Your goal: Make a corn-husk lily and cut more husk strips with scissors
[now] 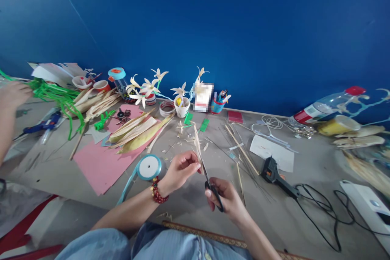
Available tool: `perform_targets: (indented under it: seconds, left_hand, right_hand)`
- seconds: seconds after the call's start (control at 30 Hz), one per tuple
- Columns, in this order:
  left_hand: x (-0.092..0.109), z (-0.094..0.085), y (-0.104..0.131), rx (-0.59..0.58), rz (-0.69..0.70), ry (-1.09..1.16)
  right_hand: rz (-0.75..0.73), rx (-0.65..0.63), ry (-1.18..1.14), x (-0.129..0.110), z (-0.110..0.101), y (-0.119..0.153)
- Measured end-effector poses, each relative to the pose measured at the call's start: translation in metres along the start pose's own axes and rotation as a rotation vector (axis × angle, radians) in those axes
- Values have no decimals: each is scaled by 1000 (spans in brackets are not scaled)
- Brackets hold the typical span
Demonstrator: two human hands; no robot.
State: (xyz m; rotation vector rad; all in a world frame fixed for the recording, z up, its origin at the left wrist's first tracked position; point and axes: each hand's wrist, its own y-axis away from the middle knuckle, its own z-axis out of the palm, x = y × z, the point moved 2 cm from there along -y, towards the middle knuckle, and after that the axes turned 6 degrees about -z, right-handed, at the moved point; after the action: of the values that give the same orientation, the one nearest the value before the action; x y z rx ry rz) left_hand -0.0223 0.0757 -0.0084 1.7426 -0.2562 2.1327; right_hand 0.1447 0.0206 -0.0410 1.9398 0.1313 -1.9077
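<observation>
My left hand [183,170], with a red bead bracelet [158,191] on its wrist, pinches a narrow strip of pale dried corn husk [196,140] that points up and away from me. My right hand [224,197] has its fingers through the black handles of a pair of scissors [215,195]. The blades lie along the husk strip, close to my left fingertips; whether they are cutting is too small to tell. Small husk scraps [179,143] are scattered on the table beyond. A roll of light blue ribbon [149,167] rests beside my left wrist.
Husks [140,132] lie on pink paper [100,166] at left. Husk flowers [149,86] stand by a white cup [182,107] near the blue wall. A black glue gun [276,174] with a looping cord is at right. Another person's hand [15,93] touches green stems [55,93].
</observation>
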Motion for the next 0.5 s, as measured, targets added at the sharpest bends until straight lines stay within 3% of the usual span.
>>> perform_targets:
  seconds: [0.5]
  left_hand:
    - [-4,-2,1,-48,22,29]
  right_hand:
    - [26,5,-12,4,-6,1]
